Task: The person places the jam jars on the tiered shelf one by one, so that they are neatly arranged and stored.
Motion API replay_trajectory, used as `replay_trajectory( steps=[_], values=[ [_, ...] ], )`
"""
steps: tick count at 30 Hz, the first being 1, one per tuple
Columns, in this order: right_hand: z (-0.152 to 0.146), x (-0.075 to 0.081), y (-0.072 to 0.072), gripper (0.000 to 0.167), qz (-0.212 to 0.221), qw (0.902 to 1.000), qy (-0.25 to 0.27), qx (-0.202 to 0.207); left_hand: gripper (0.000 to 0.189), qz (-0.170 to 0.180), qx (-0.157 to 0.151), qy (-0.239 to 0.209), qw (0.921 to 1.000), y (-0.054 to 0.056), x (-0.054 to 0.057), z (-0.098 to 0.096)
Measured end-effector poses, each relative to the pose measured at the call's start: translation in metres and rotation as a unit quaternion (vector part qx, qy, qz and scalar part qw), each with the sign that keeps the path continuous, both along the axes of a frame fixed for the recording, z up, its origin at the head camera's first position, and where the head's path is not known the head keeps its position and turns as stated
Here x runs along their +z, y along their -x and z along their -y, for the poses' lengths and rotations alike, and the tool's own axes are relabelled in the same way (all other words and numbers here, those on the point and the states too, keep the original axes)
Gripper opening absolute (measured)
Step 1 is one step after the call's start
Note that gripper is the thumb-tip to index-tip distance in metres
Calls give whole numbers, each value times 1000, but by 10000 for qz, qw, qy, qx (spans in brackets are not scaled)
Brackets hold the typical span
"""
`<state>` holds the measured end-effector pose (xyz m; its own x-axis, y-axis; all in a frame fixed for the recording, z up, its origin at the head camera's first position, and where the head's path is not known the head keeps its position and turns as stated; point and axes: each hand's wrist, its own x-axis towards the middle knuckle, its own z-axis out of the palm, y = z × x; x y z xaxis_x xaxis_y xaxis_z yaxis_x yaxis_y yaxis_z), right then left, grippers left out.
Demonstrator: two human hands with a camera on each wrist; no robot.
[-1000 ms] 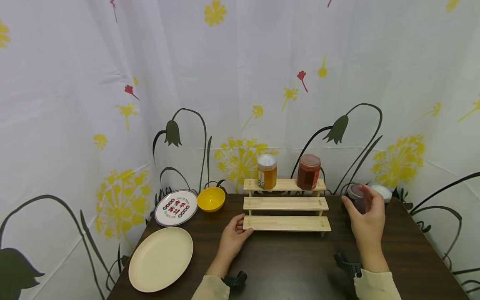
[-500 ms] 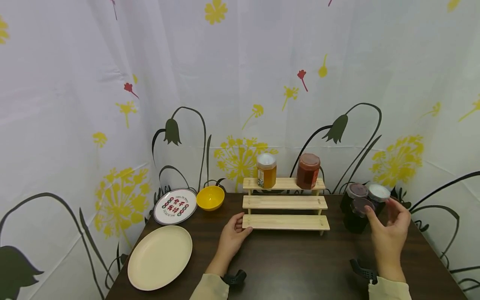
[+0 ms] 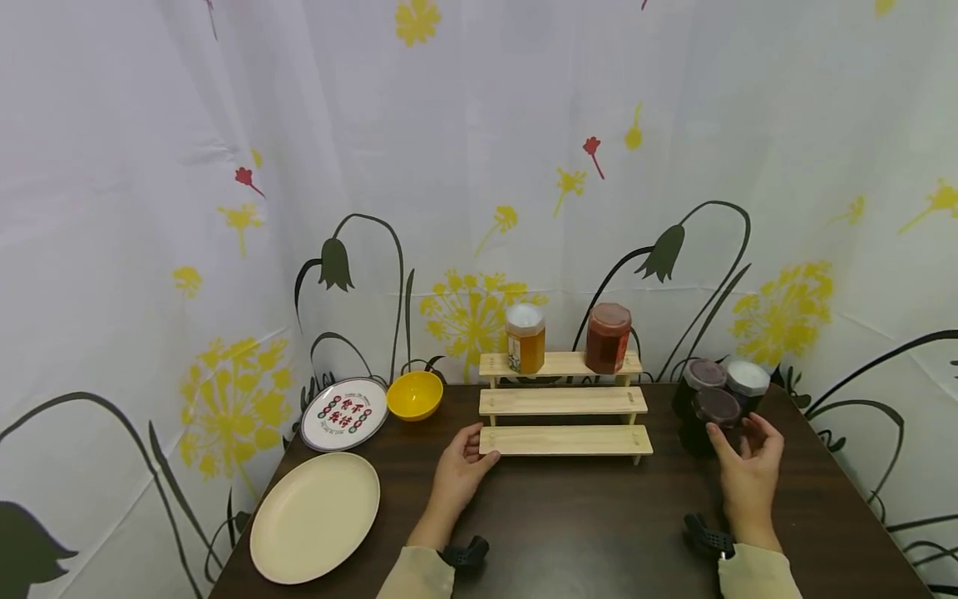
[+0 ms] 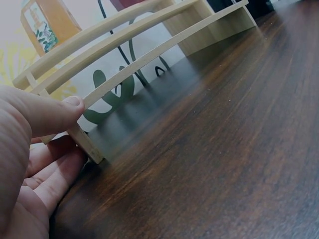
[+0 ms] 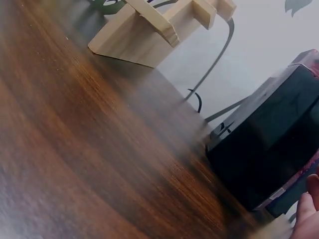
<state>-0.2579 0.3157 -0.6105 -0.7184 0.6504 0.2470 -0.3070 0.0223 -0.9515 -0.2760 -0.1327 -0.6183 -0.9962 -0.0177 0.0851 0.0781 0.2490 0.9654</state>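
A three-step wooden display shelf [image 3: 565,441] stands on the dark table. My left hand [image 3: 458,476] grips its lower left end; in the left wrist view the thumb lies on the front step's corner, with the fingers around the leg. On the top step are an amber honey jar [image 3: 526,341] with a white lid and a red-brown jar [image 3: 609,339]. My right hand [image 3: 751,478] is by the front dark jar [image 3: 714,408], thumb and fingers spread apart at its near side. Whether they touch it is unclear. Behind stand another dark jar [image 3: 702,376] and a white-lidded jar [image 3: 748,381].
On the left are a cream oval plate [image 3: 314,517], a white plate with red lettering [image 3: 345,414] and a yellow bowl [image 3: 415,396]. A patterned white curtain [image 3: 449,166] hangs behind the table [image 3: 584,524].
My right hand has moved right, past the front dark jar, then back left and nearer to it. The left hand keeps its grip on the shelf. The head view has shifted slightly.
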Motion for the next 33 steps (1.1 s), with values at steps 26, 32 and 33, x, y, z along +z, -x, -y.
replay_trajectory(
  steps=[26, 32, 33],
  values=[
    [2, 0, 1, 88, 1931, 9710, -1281, 585, 64, -60, -34, 39, 10000, -1, 2, 0],
    [3, -2, 1, 85, 1884, 9706, -1391, 552, 64, -49, -32, 15, 10000, -2, 1, 0],
    [3, -1, 1, 85, 1872, 9704, -1426, 538, 64, -51, -28, 2, 10000, -2, 1, 0]
  ],
)
